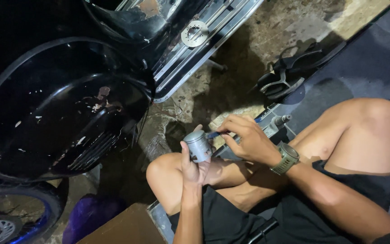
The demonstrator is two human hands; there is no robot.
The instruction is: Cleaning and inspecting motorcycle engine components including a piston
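Near the centre of the frame, the left hand (194, 167) grips a grey metal piston (198, 145) upright above bare knees. The right hand (244, 138), wearing a wristwatch (286, 159), pinches a thin blue tool (214, 134) against the piston's top edge. A black scooter panel (59, 117) fills the upper left.

Piston (198, 145) in left hand (194, 165), scooter panel (55, 113) to its left.

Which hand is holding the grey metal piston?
The left hand grips the piston from below; the right hand, wearing a watch, holds a thin blue tool instead.
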